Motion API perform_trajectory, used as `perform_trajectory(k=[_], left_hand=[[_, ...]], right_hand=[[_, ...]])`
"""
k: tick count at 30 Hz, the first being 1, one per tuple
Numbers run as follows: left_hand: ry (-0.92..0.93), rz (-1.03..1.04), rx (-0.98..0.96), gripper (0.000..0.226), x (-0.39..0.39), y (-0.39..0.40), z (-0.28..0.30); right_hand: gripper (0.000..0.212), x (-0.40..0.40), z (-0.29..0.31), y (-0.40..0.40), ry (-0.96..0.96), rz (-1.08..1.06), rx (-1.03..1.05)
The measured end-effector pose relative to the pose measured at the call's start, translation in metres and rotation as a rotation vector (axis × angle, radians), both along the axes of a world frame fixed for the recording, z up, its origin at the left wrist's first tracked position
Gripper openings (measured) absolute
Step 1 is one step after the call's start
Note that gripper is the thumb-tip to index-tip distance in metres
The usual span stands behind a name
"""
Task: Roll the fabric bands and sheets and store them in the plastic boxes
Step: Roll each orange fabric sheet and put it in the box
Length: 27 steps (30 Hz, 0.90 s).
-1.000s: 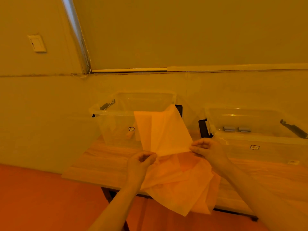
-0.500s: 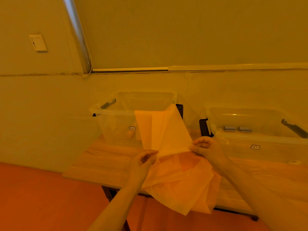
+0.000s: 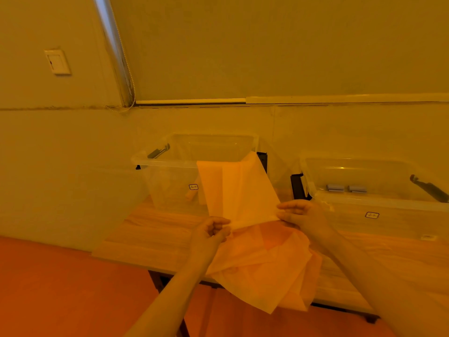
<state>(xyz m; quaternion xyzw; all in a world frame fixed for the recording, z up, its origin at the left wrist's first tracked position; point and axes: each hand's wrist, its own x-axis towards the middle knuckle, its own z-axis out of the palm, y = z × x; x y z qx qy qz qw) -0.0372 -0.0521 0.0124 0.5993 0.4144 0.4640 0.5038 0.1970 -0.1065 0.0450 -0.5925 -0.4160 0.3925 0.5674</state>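
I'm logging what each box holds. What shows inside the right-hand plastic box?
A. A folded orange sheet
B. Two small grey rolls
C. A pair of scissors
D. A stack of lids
B: two small grey rolls lie side by side inside the right plastic box.

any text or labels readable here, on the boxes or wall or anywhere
No text can be read.
Small dark-outlined sticker on the front of the left clear plastic box: too blurred to read.
Matching sticker on the right clear plastic box: too blurred.
Pale tag at that box's lower edge: too small.
White wall switch plate: no visible marking.
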Motion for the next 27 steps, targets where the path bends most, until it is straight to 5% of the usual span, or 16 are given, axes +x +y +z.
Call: perform_trajectory(k=[17, 27], left_hand=[[0.034, 0.049, 0.049, 0.008, -0.001, -0.001, -0.006], [0.150, -0.042, -0.010, 0.030, -0.008, -0.001, -0.002]], right_hand=[[0.015, 0.004, -0.006, 0.003, -0.018, -0.013, -0.030], [0.014, 0.011, -0.006, -0.001, 0.005, 0.071, -0.034]])
